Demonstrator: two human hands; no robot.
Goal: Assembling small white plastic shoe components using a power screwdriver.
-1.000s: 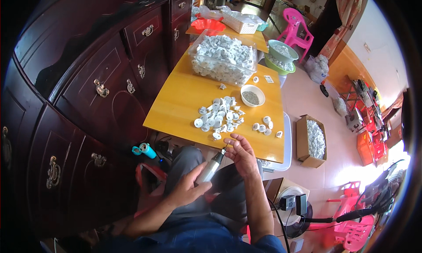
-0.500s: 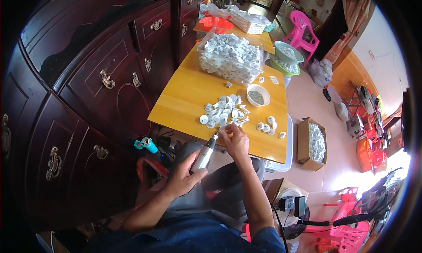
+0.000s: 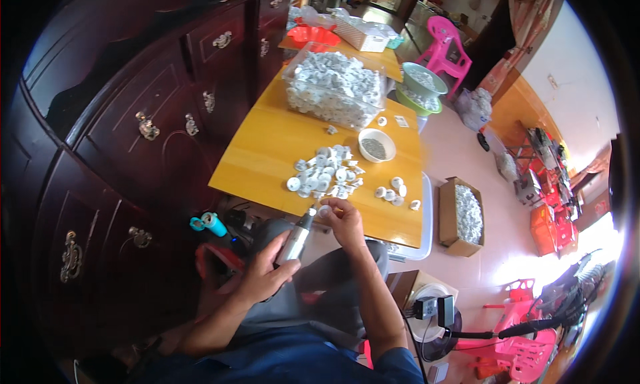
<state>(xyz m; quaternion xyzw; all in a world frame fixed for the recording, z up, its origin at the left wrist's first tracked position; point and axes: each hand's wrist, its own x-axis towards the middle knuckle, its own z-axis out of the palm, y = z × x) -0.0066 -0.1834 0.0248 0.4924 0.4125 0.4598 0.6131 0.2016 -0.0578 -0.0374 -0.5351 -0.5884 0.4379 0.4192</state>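
Observation:
My left hand (image 3: pixel 268 272) is wrapped round a silver power screwdriver (image 3: pixel 295 243) with a dark nose, which points up and away over my lap. Something small and white shows at its tip. Just right of that tip, my right hand (image 3: pixel 348 225) pinches a small round white plastic part (image 3: pixel 325 211) between thumb and fingers, by the table's near edge. A heap of similar white plastic parts (image 3: pixel 321 174) lies beyond on the yellow table (image 3: pixel 257 151). Behind the heap stands a white bowl (image 3: pixel 364 143) with tiny grey metal pieces.
Several white parts (image 3: pixel 398 183) sit apart at the table's right. A clear bin (image 3: pixel 288 91) full of them stands at the back. Right of the table are stacked basins (image 3: pixel 438 84) and a filled cardboard box (image 3: pixel 448 219). A dark wooden cabinet (image 3: pixel 127 164) lines the left.
The whole view has shifted slightly, so things sit further left. My right hand has drawn back from the heap's edge, and the white part in its fingers now shows beside the screwdriver tip.

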